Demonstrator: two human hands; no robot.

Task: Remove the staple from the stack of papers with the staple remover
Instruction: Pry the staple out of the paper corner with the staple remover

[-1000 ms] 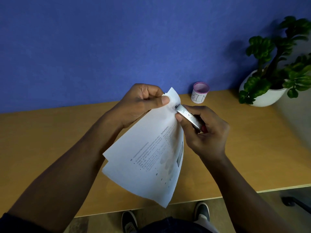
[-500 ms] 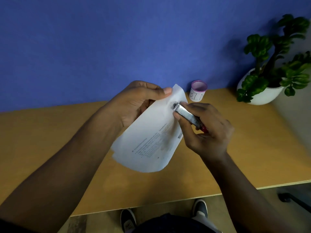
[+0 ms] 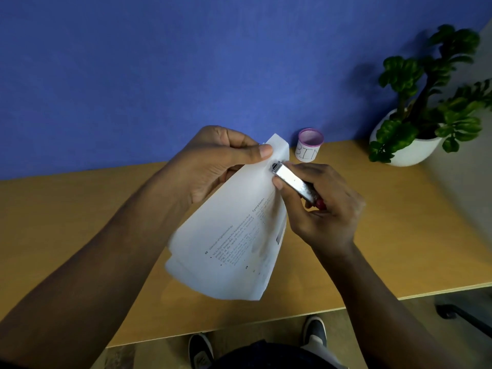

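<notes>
Above the worktop, seen from the head camera, the left hand pinches the top corner of the stack of papers, holding it taut in mid-air so the staple faces the tool. The right hand grips the staple remover, its tip pressed at that corner, likely levering. A small bin waits near.

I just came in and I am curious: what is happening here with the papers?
A person is removing a staple. The left hand pinches the top corner of the stack of papers above the desk. The right hand presses the metal staple remover tip against that corner. The staple itself is too small to see.
</notes>
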